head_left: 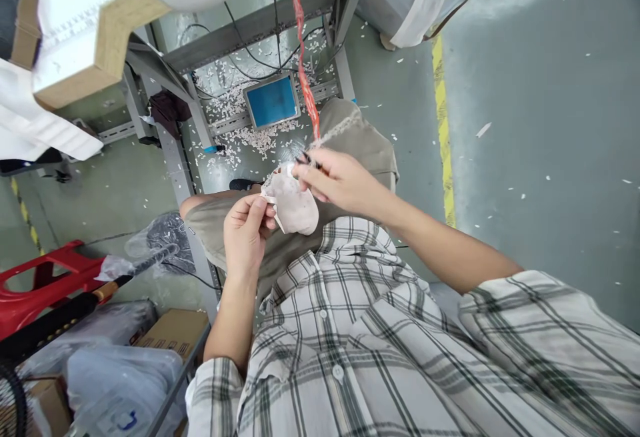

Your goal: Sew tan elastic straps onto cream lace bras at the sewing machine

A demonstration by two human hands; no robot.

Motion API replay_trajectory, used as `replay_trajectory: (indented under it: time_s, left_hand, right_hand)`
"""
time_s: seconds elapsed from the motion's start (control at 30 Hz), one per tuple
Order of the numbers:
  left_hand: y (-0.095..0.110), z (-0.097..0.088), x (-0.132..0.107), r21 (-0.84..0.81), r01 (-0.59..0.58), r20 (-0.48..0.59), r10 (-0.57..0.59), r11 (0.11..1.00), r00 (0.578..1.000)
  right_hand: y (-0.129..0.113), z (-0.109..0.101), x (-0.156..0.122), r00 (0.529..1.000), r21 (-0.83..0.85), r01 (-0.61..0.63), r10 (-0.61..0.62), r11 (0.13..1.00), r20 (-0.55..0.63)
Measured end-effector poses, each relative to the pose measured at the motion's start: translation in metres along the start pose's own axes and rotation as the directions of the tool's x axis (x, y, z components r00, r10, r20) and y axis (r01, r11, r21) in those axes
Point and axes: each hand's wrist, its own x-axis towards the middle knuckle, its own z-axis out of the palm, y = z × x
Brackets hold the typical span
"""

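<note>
A small pale pink fabric piece (295, 207) hangs above my lap. My left hand (246, 233) is closed, pinching its left edge between thumb and fingers. My right hand (340, 180) is closed at its top edge, and a small dark tool (306, 158) shows at the fingertips; I cannot make out what it is. A red-orange strip (303, 57) hangs down from above and ends just behind my right hand. My plaid shirt and khaki trousers fill the lower middle.
A work table's edge (107, 37) with white fabric (50, 123) juts in at upper left. A blue foot pedal (273, 100) sits on the scrap-littered floor under the metal frame. A red stool (40, 283), bags and boxes crowd the lower left. A yellow floor line (443, 123) runs at right.
</note>
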Motion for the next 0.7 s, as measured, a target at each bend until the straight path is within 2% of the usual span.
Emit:
replay_trajectory:
  time_s: [0.07, 0.17, 0.33, 0.53, 0.7]
  left_hand:
    - [0.003, 0.001, 0.000, -0.051, 0.054, 0.020, -0.053, 0.997, 0.998]
    - [0.007, 0.002, -0.002, -0.067, 0.075, 0.017, -0.074, 0.995, 0.997]
    - [0.010, 0.001, -0.007, 0.005, 0.007, 0.034, -0.007, 1.000, 0.999]
    - [0.009, 0.002, -0.010, 0.065, -0.100, 0.053, 0.097, 0.993, 0.994]
    - [0.010, 0.004, -0.011, 0.127, -0.126, 0.037, 0.122, 0.984, 0.992]
  right_hand:
    - [-0.007, 0.001, -0.011, 0.995, 0.046, -0.017, 0.012, 0.999, 0.095]
    - [-0.016, 0.009, -0.024, 0.987, 0.008, -0.002, 0.001, 1.000, 0.158]
    - [-0.024, 0.017, -0.027, 0.981, -0.103, 0.080, -0.060, 0.991, 0.185]
    - [-0.027, 0.017, -0.027, 0.977, -0.169, 0.084, -0.048, 0.982, 0.209]
    - [-0.028, 0.016, -0.026, 0.975, -0.199, 0.073, -0.028, 0.977, 0.222]
